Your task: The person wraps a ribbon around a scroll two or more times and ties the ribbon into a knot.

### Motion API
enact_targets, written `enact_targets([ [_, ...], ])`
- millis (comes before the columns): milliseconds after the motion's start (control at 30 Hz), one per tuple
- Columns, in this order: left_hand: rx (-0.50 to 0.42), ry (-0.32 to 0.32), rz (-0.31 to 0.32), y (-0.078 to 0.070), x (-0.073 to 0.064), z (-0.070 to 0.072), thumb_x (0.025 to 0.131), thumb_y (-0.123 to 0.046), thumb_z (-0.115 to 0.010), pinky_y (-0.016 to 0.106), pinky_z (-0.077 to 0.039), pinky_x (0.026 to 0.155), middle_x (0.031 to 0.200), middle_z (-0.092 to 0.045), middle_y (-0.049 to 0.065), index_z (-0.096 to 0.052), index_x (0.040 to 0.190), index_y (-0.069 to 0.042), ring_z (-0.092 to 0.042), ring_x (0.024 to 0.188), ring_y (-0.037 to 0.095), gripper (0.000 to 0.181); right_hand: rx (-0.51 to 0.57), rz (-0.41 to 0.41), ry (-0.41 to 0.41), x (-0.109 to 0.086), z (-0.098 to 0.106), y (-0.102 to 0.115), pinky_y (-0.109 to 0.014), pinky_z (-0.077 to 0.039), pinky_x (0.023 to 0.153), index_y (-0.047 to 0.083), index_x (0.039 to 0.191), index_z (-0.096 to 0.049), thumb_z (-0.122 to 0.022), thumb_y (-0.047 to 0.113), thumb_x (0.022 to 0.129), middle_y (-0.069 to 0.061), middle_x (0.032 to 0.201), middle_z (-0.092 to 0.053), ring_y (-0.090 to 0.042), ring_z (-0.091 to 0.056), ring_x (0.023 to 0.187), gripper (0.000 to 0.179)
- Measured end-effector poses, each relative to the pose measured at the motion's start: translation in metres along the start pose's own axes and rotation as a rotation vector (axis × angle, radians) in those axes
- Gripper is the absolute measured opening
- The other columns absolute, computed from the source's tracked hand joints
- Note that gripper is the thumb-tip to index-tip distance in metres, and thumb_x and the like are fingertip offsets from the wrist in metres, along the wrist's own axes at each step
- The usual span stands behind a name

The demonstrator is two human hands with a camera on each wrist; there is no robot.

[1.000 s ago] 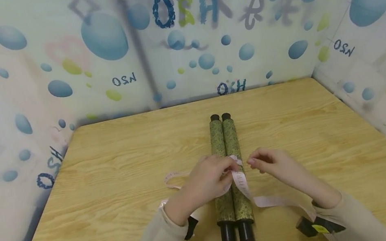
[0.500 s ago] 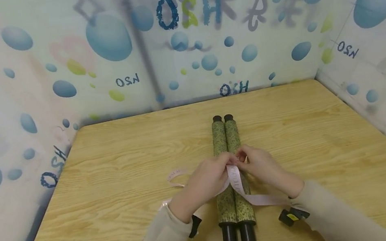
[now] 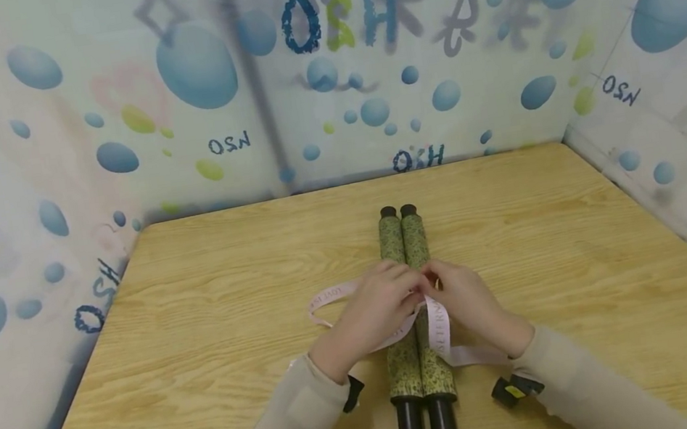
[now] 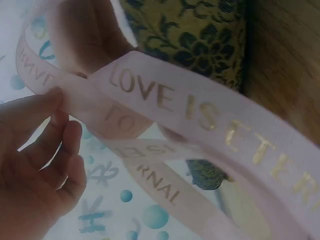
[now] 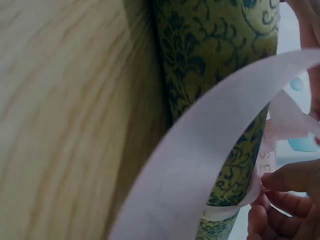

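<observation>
Two rolled scrolls lie side by side on the table, the left scroll (image 3: 390, 241) and the right scroll (image 3: 415, 237), in green-gold floral cloth with black end knobs. A pale pink ribbon (image 3: 441, 333), lettered "LOVE IS ETERNAL" in gold, passes around them near mid-length. Over the scrolls, my left hand (image 3: 376, 305) pinches the ribbon (image 4: 200, 107) between thumb and fingers. My right hand (image 3: 467, 296) meets it from the right, its thumb and fingers (image 5: 290, 177) pinching ribbon too. One band of ribbon wraps the scroll in the right wrist view. The crossing point is partly hidden by my fingers.
The wood-grain table (image 3: 226, 268) is backed by a patterned wall (image 3: 330, 121) with blue dots. A ribbon loop (image 3: 331, 294) lies left of the scrolls. Black wrist devices sit at the left sleeve (image 3: 299, 415) and right sleeve (image 3: 577, 372).
My right hand has moved left from beside the scrolls to the ribbon, meeting the left hand and pinching. The ribbon loop on the left has been drawn slightly up and right.
</observation>
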State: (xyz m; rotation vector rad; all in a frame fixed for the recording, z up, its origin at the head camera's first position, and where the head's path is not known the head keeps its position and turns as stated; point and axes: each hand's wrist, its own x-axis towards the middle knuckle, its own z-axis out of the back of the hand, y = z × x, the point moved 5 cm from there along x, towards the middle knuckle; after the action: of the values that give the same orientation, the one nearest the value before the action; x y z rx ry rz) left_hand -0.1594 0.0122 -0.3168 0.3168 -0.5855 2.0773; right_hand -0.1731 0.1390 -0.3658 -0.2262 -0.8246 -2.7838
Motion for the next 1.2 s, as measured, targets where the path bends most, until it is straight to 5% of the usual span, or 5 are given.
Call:
enact_targets([
  [300,0.131,0.164,0.198,0.017,0.008,-0.026,0.091,-0.017,-0.059,0.037,-0.043,0.083,0.1,-0.067,-0.002,-0.062,0.114,-0.012,-0.058,0.092,0.015,0.023,0.035,-0.007,-0.077,-0.004,0.001,-0.001,-0.029,-0.044,0.057,0.004,0.089,-0.064,-0.065,0.007,0.085,-0.004,0.078,-0.061,-0.015,-0.052,0.064,0.005],
  [433,0.258,0.205,0.208,0.022,0.01,-0.033,0.093,-0.022,-0.056,0.039,-0.043,0.085,0.107,-0.066,0.0,-0.061,0.123,-0.012,-0.058,0.1,0.017,0.032,0.059,-0.017,-0.094,-0.005,0.001,-0.002,-0.03,-0.046,0.061,0.006,0.086,-0.065,-0.065,0.011,0.086,-0.005,0.087,-0.062,-0.017,-0.055,0.073,0.006],
  [600,0.35,0.207,0.189,0.023,0.013,-0.036,0.091,-0.026,-0.059,0.032,-0.041,0.076,0.097,-0.066,-0.003,-0.067,0.114,-0.017,-0.055,0.091,0.014,0.026,0.114,-0.027,-0.085,-0.006,0.003,-0.001,-0.032,-0.048,0.064,0.007,0.086,-0.065,-0.064,0.014,0.087,-0.007,0.091,-0.062,-0.02,-0.058,0.08,0.008],
  [1000,0.298,0.206,0.262,0.032,0.015,-0.042,0.093,-0.032,-0.058,0.035,-0.041,0.077,0.097,-0.063,-0.004,-0.065,0.099,-0.021,-0.056,0.092,0.015,0.015,0.207,-0.07,-0.017,-0.008,0.006,-0.003,-0.025,-0.042,0.053,0.008,0.087,-0.064,-0.064,0.013,0.087,0.0,0.074,-0.059,-0.013,-0.052,0.066,0.005],
  [1200,0.227,0.194,0.345,0.042,0.017,-0.046,0.093,-0.02,-0.055,0.035,-0.041,0.076,0.076,-0.064,-0.005,-0.057,0.099,-0.016,-0.06,0.072,0.012,0.008,0.259,-0.08,0.031,-0.01,0.002,-0.006,-0.027,-0.045,0.061,0.006,0.09,-0.065,-0.062,0.015,0.089,-0.002,0.08,-0.064,-0.014,-0.055,0.072,0.009],
])
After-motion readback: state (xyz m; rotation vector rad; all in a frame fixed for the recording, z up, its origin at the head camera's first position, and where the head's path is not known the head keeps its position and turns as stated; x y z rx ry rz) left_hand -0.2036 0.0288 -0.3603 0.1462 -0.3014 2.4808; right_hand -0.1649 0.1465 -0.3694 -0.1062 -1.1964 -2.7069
